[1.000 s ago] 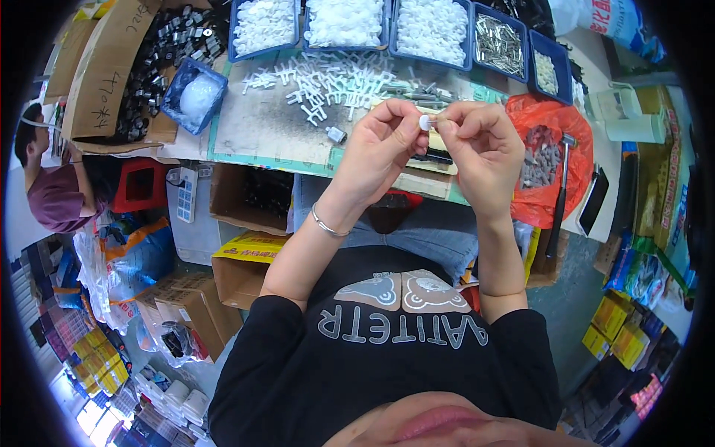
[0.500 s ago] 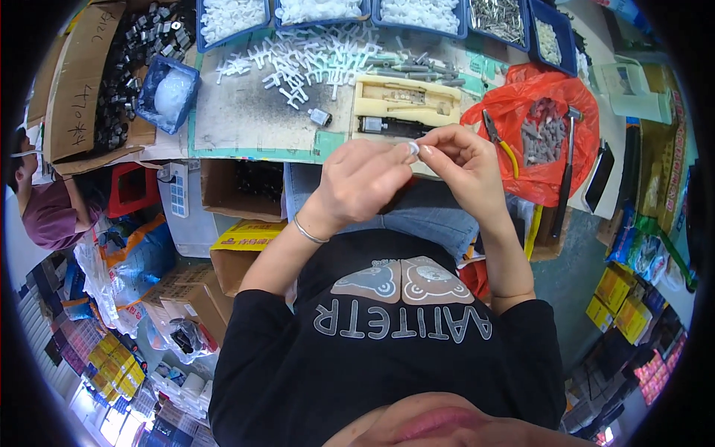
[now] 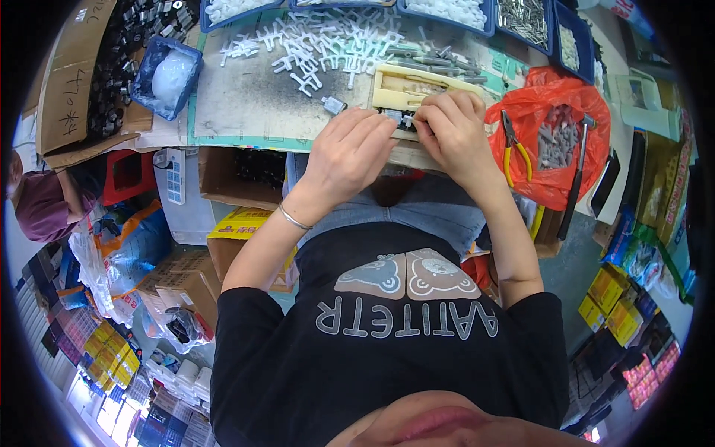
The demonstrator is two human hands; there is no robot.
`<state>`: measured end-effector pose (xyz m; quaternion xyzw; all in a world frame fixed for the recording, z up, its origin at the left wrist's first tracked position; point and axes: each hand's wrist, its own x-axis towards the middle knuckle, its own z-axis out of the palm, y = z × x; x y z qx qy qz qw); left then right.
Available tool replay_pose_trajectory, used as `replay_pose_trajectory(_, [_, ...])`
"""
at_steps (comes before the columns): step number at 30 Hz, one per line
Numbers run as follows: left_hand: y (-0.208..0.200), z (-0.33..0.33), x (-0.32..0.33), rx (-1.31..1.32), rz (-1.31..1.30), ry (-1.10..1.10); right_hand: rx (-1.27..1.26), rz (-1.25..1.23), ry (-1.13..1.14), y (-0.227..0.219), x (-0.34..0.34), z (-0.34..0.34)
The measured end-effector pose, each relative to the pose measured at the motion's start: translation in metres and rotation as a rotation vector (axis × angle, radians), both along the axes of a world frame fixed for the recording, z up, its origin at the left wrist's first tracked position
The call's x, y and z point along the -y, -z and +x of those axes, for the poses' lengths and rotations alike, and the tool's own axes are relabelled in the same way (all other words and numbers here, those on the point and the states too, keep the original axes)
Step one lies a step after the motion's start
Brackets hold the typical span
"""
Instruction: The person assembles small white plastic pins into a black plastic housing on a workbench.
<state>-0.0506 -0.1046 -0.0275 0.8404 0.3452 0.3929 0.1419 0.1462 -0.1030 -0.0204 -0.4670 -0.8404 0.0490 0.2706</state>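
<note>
At the counter (image 3: 246,104) edge, both hands' fingers are pinching a small part (image 3: 406,119) into the cream jig (image 3: 406,89); loose white pieces (image 3: 320,45) are waiting.

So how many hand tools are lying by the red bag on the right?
2. Yellow-handled pliers lie on the red bag's left edge, beside the right hand. A hammer lies along its right edge, head at the top. More may be hidden.

The worktable (image 3: 253,104), its top smudged grey, carries a scatter of white plastic crosses (image 3: 320,45), a cream jig block (image 3: 406,89), blue bins (image 3: 521,18) along the back edge, a red bag (image 3: 555,149) with yellow pliers (image 3: 514,145), and a hammer (image 3: 577,167).
</note>
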Motion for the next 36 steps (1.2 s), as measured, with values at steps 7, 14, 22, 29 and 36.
replay_pose_trajectory(7, [0.007, 0.002, -0.01, -0.183, 0.082, 0.051, 0.071, -0.045, 0.027, -0.012, -0.003, -0.004])
replay_pose_trajectory(14, [0.001, 0.014, -0.022, -0.257, 0.207, 0.069, -0.176, -0.149, 0.19, -0.032, -0.017, 0.014])
replay_pose_trajectory(22, [-0.033, 0.015, -0.032, -0.213, 0.11, 0.104, 0.43, 0.089, 0.639, -0.033, -0.114, 0.124])
replay_pose_trajectory(29, [-0.045, 0.009, -0.134, -0.189, 0.164, -0.328, 0.498, 0.153, 0.535, -0.032, -0.136, 0.118])
replay_pose_trajectory(36, [-0.043, 0.039, -0.187, -0.444, 0.293, -0.481, 0.227, 0.255, 0.51, -0.032, -0.134, 0.115])
